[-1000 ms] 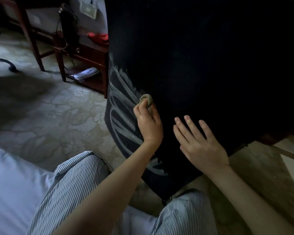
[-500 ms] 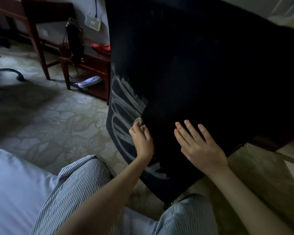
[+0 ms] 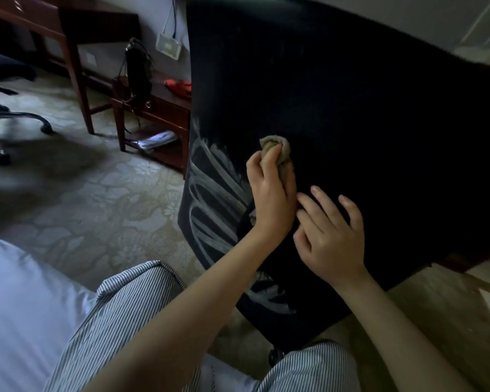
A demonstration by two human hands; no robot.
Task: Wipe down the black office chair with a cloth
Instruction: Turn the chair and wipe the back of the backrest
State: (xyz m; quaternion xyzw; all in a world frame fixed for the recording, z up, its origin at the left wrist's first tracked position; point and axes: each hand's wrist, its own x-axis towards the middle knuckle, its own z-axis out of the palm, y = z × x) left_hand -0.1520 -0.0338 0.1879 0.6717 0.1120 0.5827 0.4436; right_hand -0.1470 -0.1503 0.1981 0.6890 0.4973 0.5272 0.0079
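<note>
- black office chair (image 3: 351,137): backrest stood close before the knees.
- cloth (image 3: 277,148): bunched, pressed against the backrest.
- left hand (image 3: 269,193): fingers curled round the cloth.
- right hand (image 3: 328,236): fingers loosely spread, holding nothing, flat on the backrest, probably steadying it.

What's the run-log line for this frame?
phase: wiping | left hand: grips cloth against chair | right hand: rests on chair

No readable text, label, brand or number anywhere. White wall plate (image 3: 168,46): marking too small and blurred to read. Papers (image 3: 156,140) on side table (image 3: 164,107) shelf: print illegible. Pale streaks (image 3: 210,193) on black chair back (image 3: 351,123): smears, no letters.
</note>
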